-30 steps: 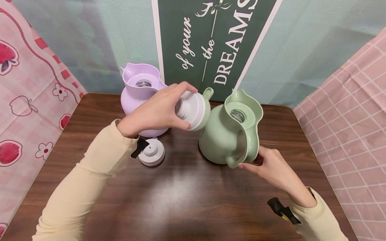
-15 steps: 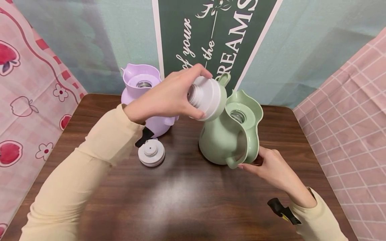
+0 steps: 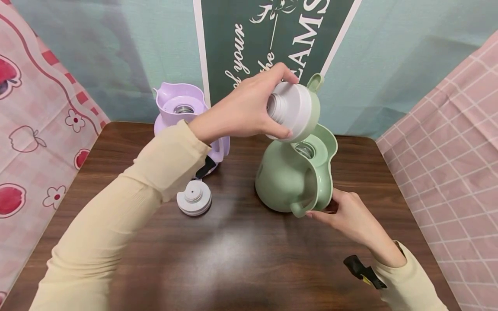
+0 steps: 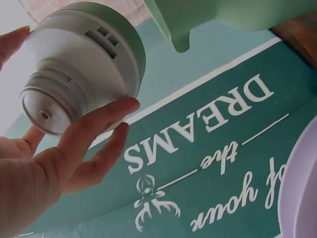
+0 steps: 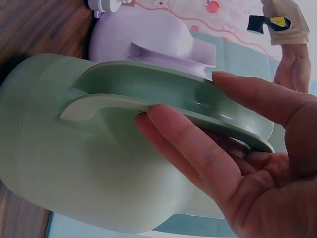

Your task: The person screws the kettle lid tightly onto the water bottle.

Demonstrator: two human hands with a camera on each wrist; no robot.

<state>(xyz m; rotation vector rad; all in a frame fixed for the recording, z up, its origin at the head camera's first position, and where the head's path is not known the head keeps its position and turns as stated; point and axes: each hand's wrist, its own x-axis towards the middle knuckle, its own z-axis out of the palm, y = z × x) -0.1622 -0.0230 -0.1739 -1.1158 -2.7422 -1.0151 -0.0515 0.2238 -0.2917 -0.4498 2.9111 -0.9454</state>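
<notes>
My left hand point(image 3: 250, 106) grips a stopper lid point(image 3: 298, 108) by its sides, thumb and fingers spread around the rim. The lid is tilted, its white threaded underside facing left and its green cap with a small tab facing right. It overlaps the spout of the green thermos jug point(image 3: 276, 177) in the head view. The jug stands upright with its mouth uncovered. At the jug's handle point(image 5: 124, 101), my right hand point(image 3: 352, 216) holds on, with thumb and fingers on either side in the right wrist view.
A purple thermos jug point(image 3: 165, 125) with an uncovered mouth stands back left, partly behind my left arm. In front of it a second lid point(image 3: 194, 198) lies white underside up on the wooden table point(image 3: 233, 268). A green poster point(image 3: 221, 52) hangs at the back.
My left hand has carried the lid up and to the right, from beside the green jug to over its spout. The right hand and both jugs stay in place.
</notes>
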